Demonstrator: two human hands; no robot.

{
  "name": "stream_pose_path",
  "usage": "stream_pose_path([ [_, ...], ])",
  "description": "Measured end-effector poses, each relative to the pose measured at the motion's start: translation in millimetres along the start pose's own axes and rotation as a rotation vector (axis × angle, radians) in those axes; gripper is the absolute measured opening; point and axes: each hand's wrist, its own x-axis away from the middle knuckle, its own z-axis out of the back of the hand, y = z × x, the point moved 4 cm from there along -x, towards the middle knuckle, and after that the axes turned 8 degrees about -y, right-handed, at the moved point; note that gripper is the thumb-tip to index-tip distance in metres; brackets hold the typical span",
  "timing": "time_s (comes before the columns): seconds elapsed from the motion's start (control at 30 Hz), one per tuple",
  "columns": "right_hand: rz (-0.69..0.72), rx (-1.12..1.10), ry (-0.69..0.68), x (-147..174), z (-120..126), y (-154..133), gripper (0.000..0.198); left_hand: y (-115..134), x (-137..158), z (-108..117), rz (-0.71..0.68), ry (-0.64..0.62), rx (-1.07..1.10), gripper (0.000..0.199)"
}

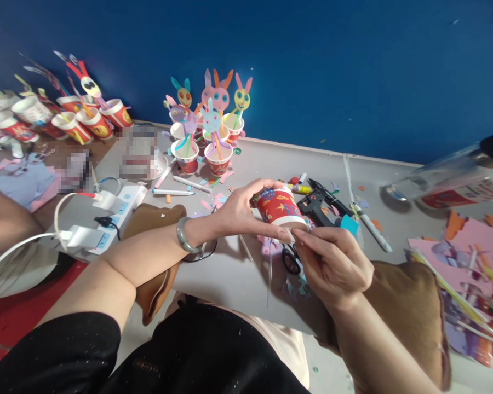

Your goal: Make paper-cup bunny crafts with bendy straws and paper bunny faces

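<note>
My left hand (pixel 244 210) is wrapped round a red paper cup (pixel 280 205) with a white band and coloured figures. The cup lies tilted above the table. My right hand (pixel 334 262) is closed in a pinch at the cup's near end, its fingertips meeting my left thumb. A small white piece (pixel 290 235) shows at those fingertips; its kind is not clear. Black-handled scissors (pixel 291 259) lie below the cup, partly hidden by my right hand. Just beyond the cup rests a black glue gun (pixel 318 203).
Finished cups with paper rabbit faces (pixel 219 158) stand against the blue wall. To the left are a power strip (pixel 121 216), more cups (pixel 94 123) and another person's arm (pixel 10 219). A clear bottle (pixel 439 175), coloured paper (pixel 472 249) and brown cushions (pixel 406 306) (pixel 154 230) surround me.
</note>
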Motion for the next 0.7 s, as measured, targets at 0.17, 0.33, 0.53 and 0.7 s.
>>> stream_pose_path([
  [0.17,0.052,0.064,-0.033,2,-4,2,0.032,-4,-2,4,0.022,0.046,-0.003,0.089],
  [0.33,0.071,0.06,-0.036,6,-6,5,0.036,-5,-3,6,0.026,0.045,-0.006,0.088],
  [0.53,-0.002,-0.003,0.009,2,1,3,0.043,-5,-3,6,0.029,0.032,0.017,0.091],
  [0.7,-0.004,-0.021,0.047,1,4,-1,0.038,-2,-2,4,0.008,0.008,0.018,0.088],
])
